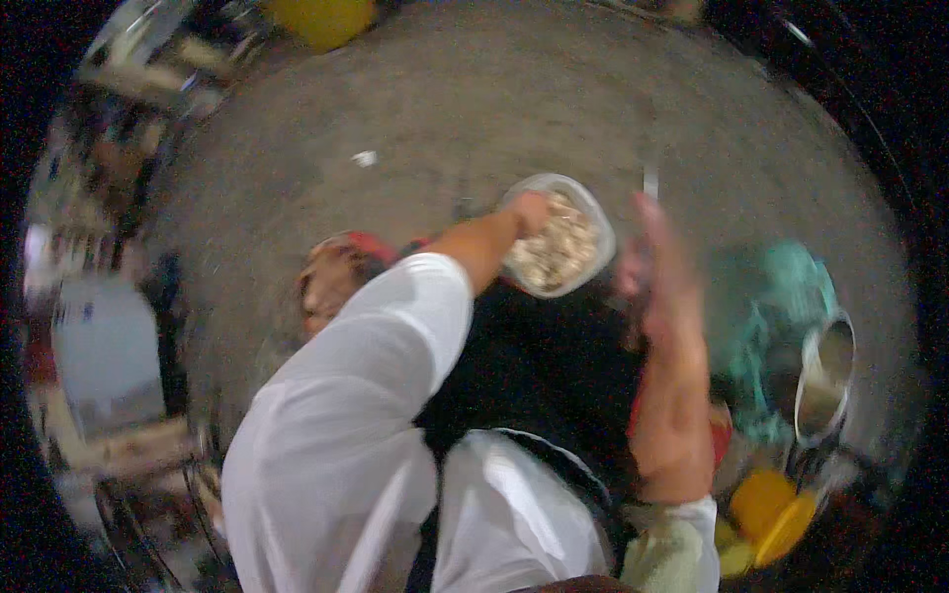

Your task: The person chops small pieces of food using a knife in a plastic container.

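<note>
My left hand (532,213) grips the upper left rim of a translucent white plastic tub (608,241), its fingers reaching over the inside edge. Pale, chunky pieces (556,252) fill much of the tub; blur hides exactly what they are. To the right of the tub and apart from it, my right hand (656,259) is strongly blurred, fingers stretched away from me and thumb side towards the tub. Nothing shows in its grasp. Dark cloth (534,363) covers my lap below the tub.
Grey-brown floor (460,104) spreads ahead, with a small white scrap (365,158) on it. At right lie turquoise plastic (793,282), a white-rimmed container (804,400) and orange-yellow items (767,504). A yellow object (319,18) is at the top; a pale panel (107,356) stands left.
</note>
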A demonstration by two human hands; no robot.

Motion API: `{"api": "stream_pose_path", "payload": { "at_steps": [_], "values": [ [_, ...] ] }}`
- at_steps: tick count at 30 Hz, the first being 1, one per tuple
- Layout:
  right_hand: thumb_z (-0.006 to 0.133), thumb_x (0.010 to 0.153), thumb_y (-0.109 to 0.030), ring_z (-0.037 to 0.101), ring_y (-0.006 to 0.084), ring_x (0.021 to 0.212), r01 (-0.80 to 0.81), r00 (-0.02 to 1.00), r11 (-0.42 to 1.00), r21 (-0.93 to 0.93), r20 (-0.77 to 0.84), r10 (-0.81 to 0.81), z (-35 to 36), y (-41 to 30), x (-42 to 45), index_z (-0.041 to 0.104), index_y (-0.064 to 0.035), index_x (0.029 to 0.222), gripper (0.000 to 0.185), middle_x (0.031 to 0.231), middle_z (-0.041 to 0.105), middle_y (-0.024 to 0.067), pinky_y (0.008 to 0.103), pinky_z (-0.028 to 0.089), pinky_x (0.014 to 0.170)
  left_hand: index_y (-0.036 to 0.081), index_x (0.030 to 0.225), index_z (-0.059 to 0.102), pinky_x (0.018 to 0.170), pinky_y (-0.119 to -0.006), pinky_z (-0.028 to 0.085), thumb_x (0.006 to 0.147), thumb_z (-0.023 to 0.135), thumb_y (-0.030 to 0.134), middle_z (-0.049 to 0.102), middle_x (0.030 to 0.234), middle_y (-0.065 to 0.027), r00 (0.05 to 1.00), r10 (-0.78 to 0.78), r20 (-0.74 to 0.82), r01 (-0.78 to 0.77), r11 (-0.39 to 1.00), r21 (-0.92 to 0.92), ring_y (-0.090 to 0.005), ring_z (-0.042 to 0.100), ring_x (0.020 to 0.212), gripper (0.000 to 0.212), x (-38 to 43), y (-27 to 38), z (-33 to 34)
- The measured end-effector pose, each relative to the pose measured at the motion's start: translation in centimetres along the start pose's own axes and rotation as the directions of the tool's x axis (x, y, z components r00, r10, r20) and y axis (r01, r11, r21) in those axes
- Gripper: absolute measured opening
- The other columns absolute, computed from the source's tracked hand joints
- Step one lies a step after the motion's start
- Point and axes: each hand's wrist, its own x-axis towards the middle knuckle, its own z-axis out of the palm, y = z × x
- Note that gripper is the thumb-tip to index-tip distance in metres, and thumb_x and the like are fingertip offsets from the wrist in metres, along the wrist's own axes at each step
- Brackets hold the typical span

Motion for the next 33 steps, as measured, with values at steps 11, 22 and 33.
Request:
{"api": "stream_pose_path", "payload": {
  "at_steps": [11,22,33],
  "values": [
    [0.057,0.093,-0.044,0.043,0.0092,0.041,-0.029,0.997,0.987,-0.158,0.071,0.040,-2.8,3.7,-0.7,0.057,-0.0137,0.085,0.031,0.056,0.048,-0.0020,0.0245,0.030,0.036,0.007,0.083,0.074,0.067,-0.045,0.055,0.074,0.072,0.038,0.069,0.083,-0.0207,0.894,-0.170,-0.414,-0.133,0.782,-0.609,-0.0354,0.068,0.069,0.033,-13.5,7.3,-15.3],
    [0.051,0.097,-0.034,0.041,0.0090,0.043,0.200,0.962,0.952,-0.233,0.231,-0.145,-0.4,5.5,0.5,0.041,-0.0077,0.134,0.046,0.057,0.044,0.0000,0.0228,0.033,0.038,-0.002,0.101,0.066,0.074,-0.032,0.054,0.086,0.064,0.011,0.068,0.093,-0.0096,0.994,-0.078,-0.077,-0.103,-0.434,-0.895,-0.0186,0.065,0.080,0.020,-18.2,8.3,-18.9],
    [0.054,0.098,-0.023,0.043,0.0076,0.042,0.319,0.890,0.936,-0.151,0.387,-0.241,-0.6,4.4,-1.0,0.015,-0.0122,0.153,0.068,0.052,0.046,-0.0015,0.0237,0.036,0.039,-0.003,0.106,0.060,0.083,-0.032,0.053,0.091,0.052,0.001,0.063,0.095,-0.0111,0.993,-0.078,-0.088,-0.117,-0.620,-0.776,-0.0211,0.063,0.087,0.018,-20.2,9.5,-19.7]
  ]
}}
